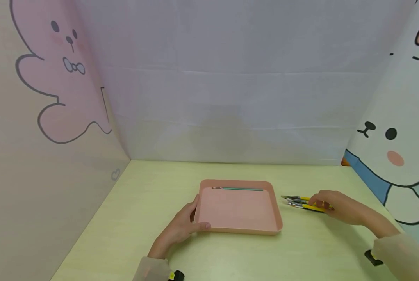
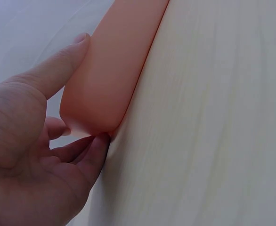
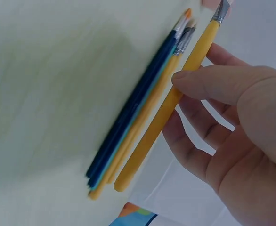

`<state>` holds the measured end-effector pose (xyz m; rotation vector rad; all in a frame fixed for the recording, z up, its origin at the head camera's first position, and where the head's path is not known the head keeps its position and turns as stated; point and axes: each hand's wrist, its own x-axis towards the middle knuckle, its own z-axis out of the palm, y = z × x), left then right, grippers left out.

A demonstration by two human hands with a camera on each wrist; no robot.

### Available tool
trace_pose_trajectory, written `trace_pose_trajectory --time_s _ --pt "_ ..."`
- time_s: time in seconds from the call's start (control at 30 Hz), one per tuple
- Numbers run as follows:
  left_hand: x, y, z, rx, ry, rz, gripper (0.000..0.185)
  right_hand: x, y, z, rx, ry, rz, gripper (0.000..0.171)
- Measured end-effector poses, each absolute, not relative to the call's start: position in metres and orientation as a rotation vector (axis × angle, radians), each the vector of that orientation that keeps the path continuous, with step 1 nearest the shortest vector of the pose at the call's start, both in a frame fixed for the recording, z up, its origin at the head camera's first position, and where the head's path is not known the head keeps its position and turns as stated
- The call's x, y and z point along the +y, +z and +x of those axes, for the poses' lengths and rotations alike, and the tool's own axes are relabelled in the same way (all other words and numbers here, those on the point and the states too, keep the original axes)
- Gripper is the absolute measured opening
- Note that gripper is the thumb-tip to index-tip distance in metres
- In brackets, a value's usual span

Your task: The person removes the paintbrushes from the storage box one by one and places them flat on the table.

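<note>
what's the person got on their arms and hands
Both hands are bare: left hand, right hand. Each arm wears a pale beige sleeve to the wrist, with a black device strapped beneath; the left one shows a yellow spot.

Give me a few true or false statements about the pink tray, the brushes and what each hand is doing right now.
1. The left hand holds the shallow pink plastic tray at its near left corner. True.
2. The tray holds nothing. False: one thin green-handled brush lies along its far wall.
3. The right hand pinches a yellow-handled paintbrush. True.
4. The bundle of paintbrushes lies inside the tray. False: it lies on the pale green table, right of the tray.
</note>
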<state>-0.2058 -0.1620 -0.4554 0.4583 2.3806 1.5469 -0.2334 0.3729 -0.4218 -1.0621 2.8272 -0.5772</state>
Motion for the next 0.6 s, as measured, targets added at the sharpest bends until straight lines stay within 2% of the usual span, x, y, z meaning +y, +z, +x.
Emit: trace_pose_trajectory --time_s 0.23,0.43,0.6 --pt "-0.163 -0.454 -0.206 2.367 1.560 0.451 0.112 0.392 -0.440 -0.232 2.851 -0.607 -1.104 0.038" --pt "-0.163 -0.454 -0.207 2.381 1.552 0.441 0.113 0.398 -0.452 -0.233 2.871 -0.672 -1.248 0.046" --pt "-0.162 -0.455 -0.207 2.384 1.546 0.429 0.112 0.401 -0.457 -0.235 2.881 -0.700 -1.250 0.048"
